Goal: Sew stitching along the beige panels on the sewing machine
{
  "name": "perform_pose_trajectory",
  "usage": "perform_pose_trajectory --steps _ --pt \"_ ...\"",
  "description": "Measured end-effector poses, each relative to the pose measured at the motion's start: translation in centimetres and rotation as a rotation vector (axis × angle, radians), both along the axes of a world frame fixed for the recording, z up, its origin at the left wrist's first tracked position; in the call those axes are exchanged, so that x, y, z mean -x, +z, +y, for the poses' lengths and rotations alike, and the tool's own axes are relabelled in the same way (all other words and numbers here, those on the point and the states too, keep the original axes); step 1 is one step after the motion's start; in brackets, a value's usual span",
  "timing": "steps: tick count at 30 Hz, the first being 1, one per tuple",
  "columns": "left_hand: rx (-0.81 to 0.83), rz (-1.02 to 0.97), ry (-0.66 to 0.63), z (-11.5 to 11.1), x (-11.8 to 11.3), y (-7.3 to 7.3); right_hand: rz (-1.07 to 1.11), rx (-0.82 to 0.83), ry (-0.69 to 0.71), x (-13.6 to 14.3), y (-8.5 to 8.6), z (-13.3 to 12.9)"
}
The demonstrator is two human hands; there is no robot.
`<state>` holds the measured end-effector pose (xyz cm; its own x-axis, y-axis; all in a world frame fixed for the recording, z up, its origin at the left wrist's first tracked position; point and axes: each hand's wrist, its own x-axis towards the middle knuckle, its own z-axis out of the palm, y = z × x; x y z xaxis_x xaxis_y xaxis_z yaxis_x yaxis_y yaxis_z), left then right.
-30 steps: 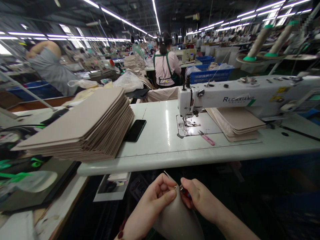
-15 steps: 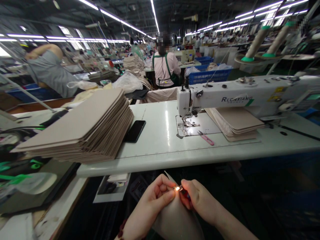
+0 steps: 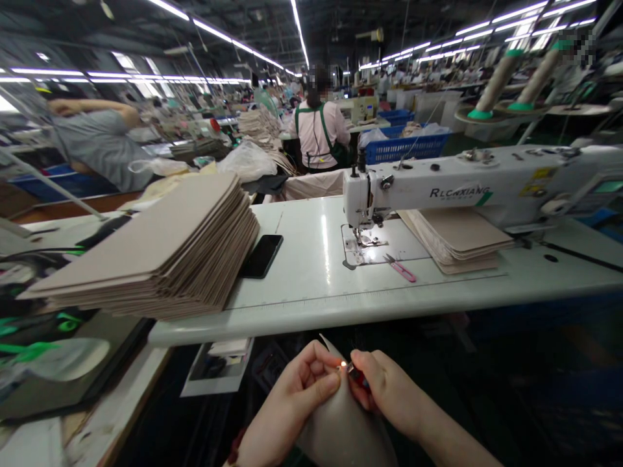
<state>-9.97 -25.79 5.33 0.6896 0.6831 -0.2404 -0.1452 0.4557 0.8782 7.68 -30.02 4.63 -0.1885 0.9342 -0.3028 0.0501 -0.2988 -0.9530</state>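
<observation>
Head view: in front of the glossy pale-green surface (image 3: 296, 279), the left hand (image 3: 306, 389) pinches the edge of a flexible grey-beige panel (image 3: 348, 428), while the right hand (image 3: 384, 386) grips a small red lighter with a metal top (image 3: 359, 376), its bright flame (image 3: 343, 364) at that edge. Pink-handled metal snips (image 3: 402, 270) lie near the white sewing machine (image 3: 418, 185).

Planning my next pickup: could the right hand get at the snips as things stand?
Probably not yet: the right hand holds a lit lighter. Otherwise the way looks free: the snips lie uncovered on the table.
</observation>
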Motion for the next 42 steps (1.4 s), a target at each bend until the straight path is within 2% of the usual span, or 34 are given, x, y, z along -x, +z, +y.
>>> perform_pose_trajectory --steps 6,13,18,21,25,30,33,35,38,42 --pt "0.019 -0.018 -0.002 -0.1 -0.2 0.3 0.000 0.049 -0.002 0.0 0.3 0.0" --pt "0.052 -0.011 0.009 -0.1 0.0 0.3 0.129 0.083 -0.011 -0.7 0.6 -0.1" --pt "0.047 -0.008 0.010 -0.1 0.3 0.1 0.003 -0.024 -0.037 -0.8 1.0 0.1" --pt "0.039 -0.010 0.005 -0.2 0.4 0.1 -0.004 0.003 -0.053 -0.5 1.1 0.1" --pt "0.045 -0.029 -0.020 -0.3 0.4 0.2 0.023 0.051 -0.096 0.0 0.6 -0.1" --pt "0.008 -0.012 -0.003 -0.3 0.6 0.2 0.064 0.016 -0.159 -0.3 0.1 -0.2" --pt "-0.020 0.023 0.006 -0.3 0.8 0.4 0.067 -0.054 -0.232 -1.0 1.1 -0.3" --pt "-0.026 0.011 0.002 -0.2 0.8 0.6 0.018 -0.113 -0.230 -1.5 2.1 -0.3" --pt "-0.018 -0.020 -0.012 -0.1 0.7 0.9 -0.090 -0.183 -0.149 -2.1 3.7 -0.3" --pt "-0.058 0.061 -0.038 0.2 0.7 1.4 -0.205 -0.307 0.014 -2.4 5.3 0.1"
